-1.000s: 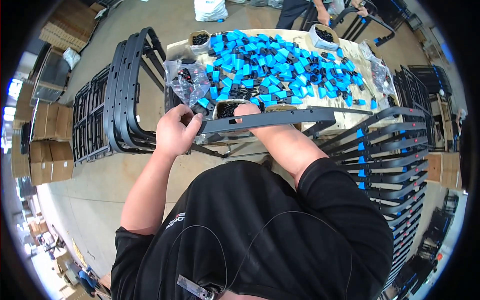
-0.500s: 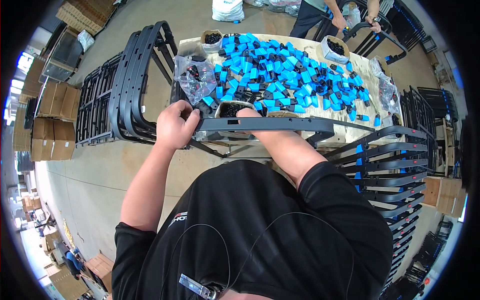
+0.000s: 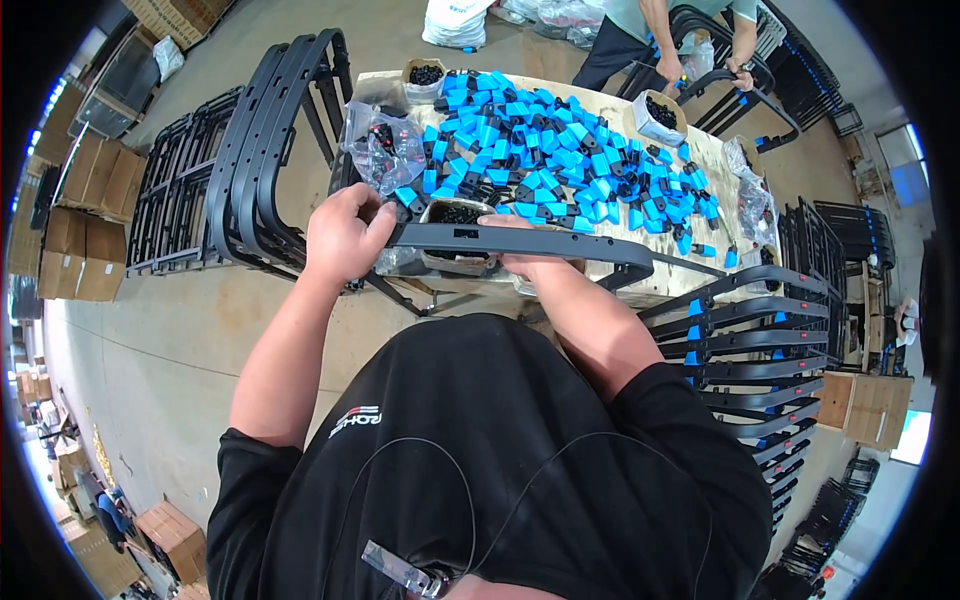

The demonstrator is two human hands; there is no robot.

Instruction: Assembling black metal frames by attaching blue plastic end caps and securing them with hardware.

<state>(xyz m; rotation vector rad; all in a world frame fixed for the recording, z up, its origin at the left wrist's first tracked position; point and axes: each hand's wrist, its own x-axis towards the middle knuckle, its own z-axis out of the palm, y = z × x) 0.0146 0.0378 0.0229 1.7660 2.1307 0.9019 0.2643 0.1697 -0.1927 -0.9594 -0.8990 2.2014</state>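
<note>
My left hand (image 3: 343,235) is wrapped round the left end of a dark metal frame (image 3: 570,245), whose bar runs across in front of me. My right hand (image 3: 522,264) is behind the bar near its middle, its bent fingertips showing above the top edge. The bar hides part of that hand, and what it pinches cannot be made out. Just left of those fingertips stands an open carton (image 3: 455,262) of small black parts, partly behind the bar. Beyond it, blue-and-black plastic caps (image 3: 560,150) lie heaped on the wooden table (image 3: 385,85).
Dark curved frames (image 3: 240,170) stand stacked at left, and more frames (image 3: 770,335) fan out at right. A clear plastic bag (image 3: 385,150) and further cartons of black parts (image 3: 660,115) sit on the table. Across it, a co-worker (image 3: 640,45) handles another frame.
My right hand has come up out of the carton of black parts to the back of the bar. My left hand keeps its hold. The view has shifted slightly.
</note>
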